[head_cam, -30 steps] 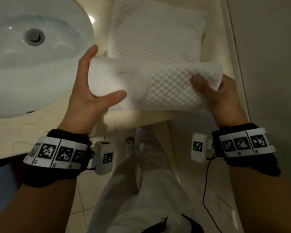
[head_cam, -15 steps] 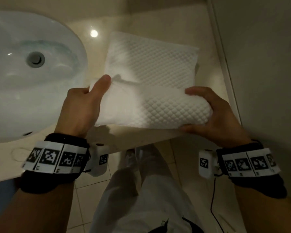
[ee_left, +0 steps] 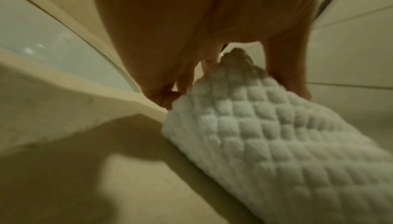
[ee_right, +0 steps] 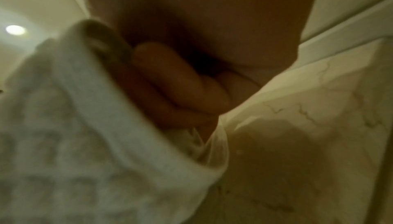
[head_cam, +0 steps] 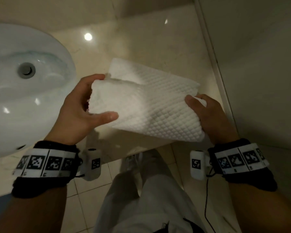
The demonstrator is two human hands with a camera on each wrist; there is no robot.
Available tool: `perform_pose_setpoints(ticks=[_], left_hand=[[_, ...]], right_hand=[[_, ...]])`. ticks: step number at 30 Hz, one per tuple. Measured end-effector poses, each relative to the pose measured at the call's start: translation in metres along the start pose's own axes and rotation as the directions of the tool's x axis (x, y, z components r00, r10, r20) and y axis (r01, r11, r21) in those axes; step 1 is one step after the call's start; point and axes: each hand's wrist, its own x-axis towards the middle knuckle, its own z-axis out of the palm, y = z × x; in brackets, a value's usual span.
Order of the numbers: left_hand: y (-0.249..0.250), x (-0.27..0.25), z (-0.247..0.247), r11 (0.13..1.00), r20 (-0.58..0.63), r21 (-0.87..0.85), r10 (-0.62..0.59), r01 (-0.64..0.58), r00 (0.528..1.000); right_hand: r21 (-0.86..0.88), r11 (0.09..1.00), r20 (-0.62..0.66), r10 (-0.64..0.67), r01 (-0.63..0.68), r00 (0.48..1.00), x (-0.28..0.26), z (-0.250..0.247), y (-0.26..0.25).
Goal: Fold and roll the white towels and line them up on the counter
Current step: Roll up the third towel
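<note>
White quilted towel [head_cam: 146,108], part rolled, lies on the bench [head_cam: 158,52] near its front edge. Left hand [head_cam: 81,108] grips one roll end, right hand [head_cam: 207,115] the other. Judged soft, light, compressible; hold at both ends.

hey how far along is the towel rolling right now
Done: none that shows; no finished roll stands on the counter. In hand: the left hand and right hand each grip an end of one white quilted towel, mostly rolled, with a flat flap still beyond the roll. Left: finish this roll and set it down beside the sink. No other towels are visible.
</note>
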Motion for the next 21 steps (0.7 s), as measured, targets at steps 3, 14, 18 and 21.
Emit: perform_pose_setpoints(ticks=[3, 14, 18, 21], left_hand=[[0.001, 0.008, 0.003, 0.999, -0.046, 0.053, -0.001, 0.003, 0.999], [0.002, 0.047, 0.014, 0.983, -0.159, 0.141, -0.092, 0.115, 0.983], [0.002, 0.058, 0.012, 0.966, -0.18, 0.186, -0.146, 0.179, 0.973], [0.005, 0.063, 0.014, 0.967, -0.227, 0.144, -0.174, 0.21, 0.958]], right_hand=[[-0.214, 0.976, -0.003, 0.033, -0.032, 0.999, -0.002, -0.002, -0.004], [-0.526, 0.65, 0.364, -0.411, 0.548, 0.836, -0.01, 0.007, -0.029], [-0.548, 0.619, 0.4, -0.397, 0.563, 0.826, -0.007, 0.006, -0.024], [-0.521, 0.64, 0.341, -0.45, 0.565, 0.825, 0.0, 0.006, -0.028]])
